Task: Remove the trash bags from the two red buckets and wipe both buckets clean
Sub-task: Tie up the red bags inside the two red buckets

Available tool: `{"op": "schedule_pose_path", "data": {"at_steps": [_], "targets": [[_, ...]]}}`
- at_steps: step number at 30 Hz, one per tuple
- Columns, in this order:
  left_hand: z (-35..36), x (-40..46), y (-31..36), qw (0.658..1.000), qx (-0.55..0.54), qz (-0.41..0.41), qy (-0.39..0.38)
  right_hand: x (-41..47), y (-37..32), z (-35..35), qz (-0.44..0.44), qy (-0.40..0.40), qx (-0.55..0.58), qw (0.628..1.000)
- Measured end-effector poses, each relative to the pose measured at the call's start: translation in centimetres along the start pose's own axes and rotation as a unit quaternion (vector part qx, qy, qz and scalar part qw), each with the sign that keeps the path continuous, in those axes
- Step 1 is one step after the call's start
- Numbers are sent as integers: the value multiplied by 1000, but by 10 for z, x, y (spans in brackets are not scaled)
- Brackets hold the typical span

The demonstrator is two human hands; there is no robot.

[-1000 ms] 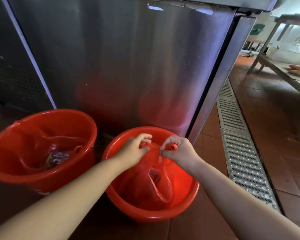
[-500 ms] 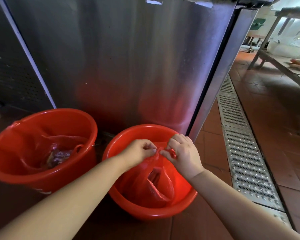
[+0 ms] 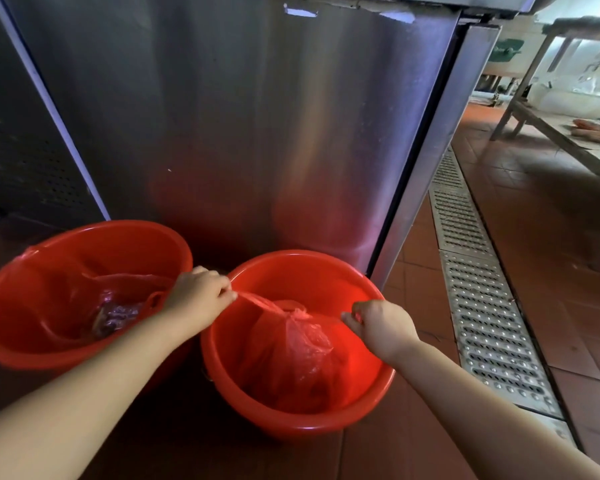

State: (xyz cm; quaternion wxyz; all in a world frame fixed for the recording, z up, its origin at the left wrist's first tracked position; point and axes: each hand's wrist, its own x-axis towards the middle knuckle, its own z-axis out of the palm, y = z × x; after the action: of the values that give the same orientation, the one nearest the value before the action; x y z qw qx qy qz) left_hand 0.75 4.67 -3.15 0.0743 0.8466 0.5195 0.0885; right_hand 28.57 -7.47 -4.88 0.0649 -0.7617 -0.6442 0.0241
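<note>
Two red buckets stand on the floor against a steel cabinet. The right bucket (image 3: pixel 302 271) holds a red trash bag (image 3: pixel 298 355) whose two handles are pulled apart into a knot above it. My left hand (image 3: pixel 198 296) pinches the left handle over the gap between the buckets. My right hand (image 3: pixel 381 327) pinches the right handle above the bucket's right rim. The left bucket (image 3: pixel 84 237) holds another red trash bag (image 3: pixel 118 306), open, with dark waste inside.
The stainless steel cabinet (image 3: pixel 257 116) rises just behind both buckets. A metal floor drain grate (image 3: pixel 482 289) runs along the red tiled floor (image 3: pixel 551 271) to the right. A table frame (image 3: pixel 551 109) with a low shelf stands at the far right.
My hands were close together over the right bucket's bag; now they have pulled apart, left hand leftward and right hand rightward, drawing the bag's handles tight and closing its mouth.
</note>
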Motion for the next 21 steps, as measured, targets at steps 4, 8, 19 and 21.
{"op": "schedule_pose_path", "data": {"at_steps": [4,8,19,21], "targets": [[-9,-4,45,794,-600,-88,-52,8,-33,-14,194,10,592,782],[-18,3,76,581,-799,-152,-13,19,-46,-38,212,-4,834,510],[-61,19,36,532,-779,-312,115,33,3,-76,241,90,825,503],[-56,15,21,541,-763,-330,129,29,16,-66,259,99,812,514]]}}
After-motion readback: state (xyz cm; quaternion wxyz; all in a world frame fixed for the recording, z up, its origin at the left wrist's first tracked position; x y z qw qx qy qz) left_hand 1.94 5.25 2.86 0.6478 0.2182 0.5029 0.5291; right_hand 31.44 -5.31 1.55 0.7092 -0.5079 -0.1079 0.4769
